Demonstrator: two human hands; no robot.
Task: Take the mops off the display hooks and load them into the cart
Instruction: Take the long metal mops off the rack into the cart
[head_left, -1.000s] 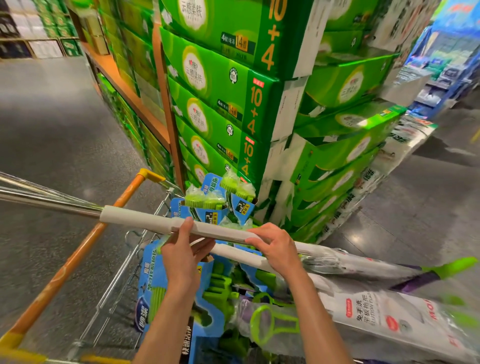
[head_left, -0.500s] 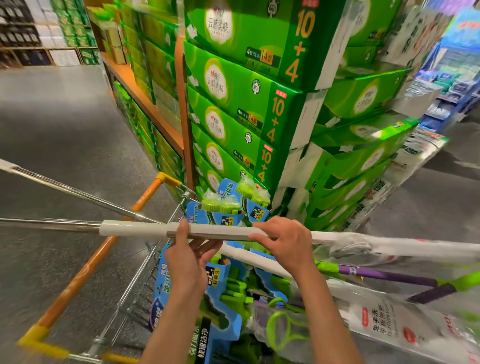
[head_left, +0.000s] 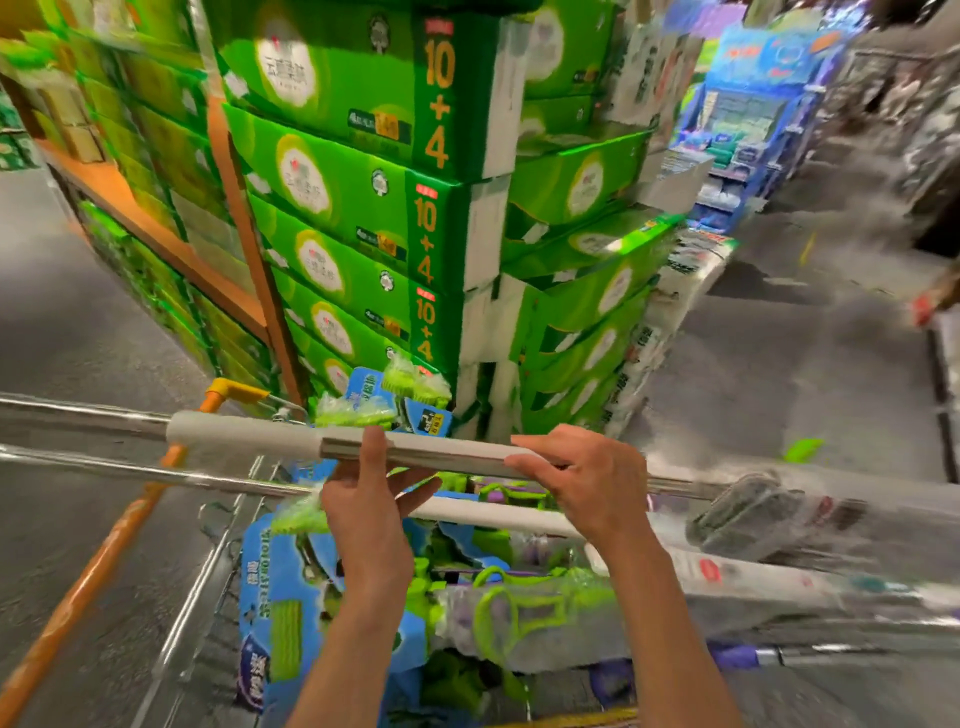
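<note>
A mop with a white-sleeved metal handle lies crosswise above the shopping cart. My left hand holds the handle from below, thumb up against it. My right hand grips the same handle from above, a little to the right. Its plastic-wrapped head sticks out past the cart's right side. Below lie more mops with white handles, green and purple parts, and blue packaged mop heads filling the cart basket. The frame is blurred by motion.
A tall stack of green tissue cartons stands right in front of the cart, on orange racking. Grey aisle floor opens to the right, with a blue display further back. More floor lies at the left.
The held mop has swung level and risen slightly, its head moving right. The view has drifted toward the cartons and turned blurry. Both hands keep their hold.
</note>
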